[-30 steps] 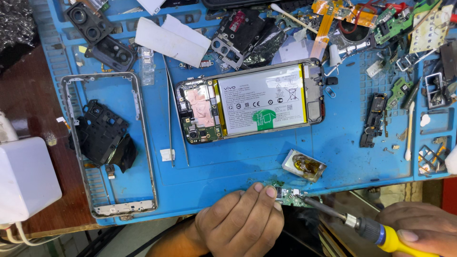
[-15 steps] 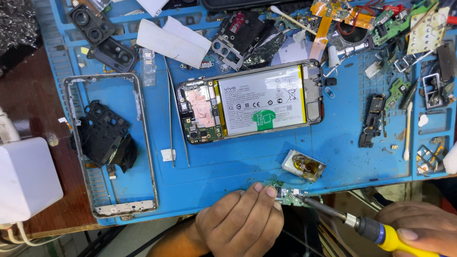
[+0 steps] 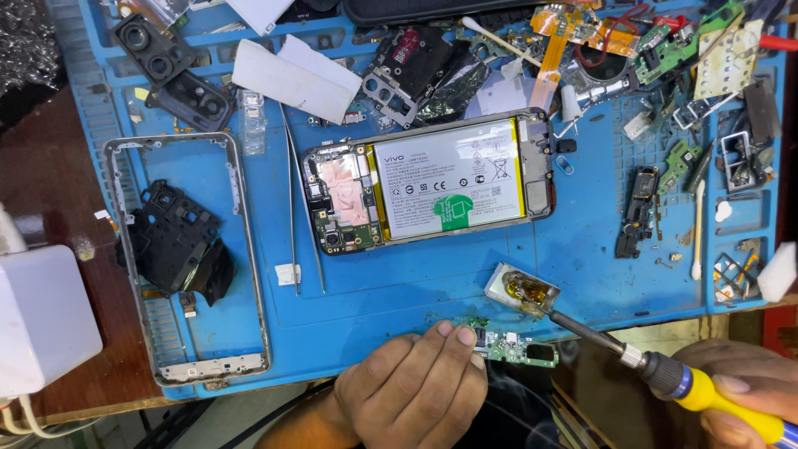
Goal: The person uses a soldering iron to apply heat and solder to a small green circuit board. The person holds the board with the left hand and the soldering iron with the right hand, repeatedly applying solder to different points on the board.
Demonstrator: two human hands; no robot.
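Over on the far left, a white charger box (image 3: 37, 320) sits off the blue mat (image 3: 399, 283), next to a bare phone frame (image 3: 187, 258). Mid-mat is the opened phone (image 3: 428, 179), its battery wearing a white label with a green patch. At the near edge my left hand (image 3: 416, 391) pins the small green board (image 3: 507, 345), fingers pressed down on it. My right hand (image 3: 748, 399) is wrapped around the yellow-handled soldering iron (image 3: 665, 374), tip resting at the small flux tin (image 3: 522, 288).

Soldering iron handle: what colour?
Yellow, with a blue collar near the metal shaft; the soldering iron shows in the head view, held in the right hand.
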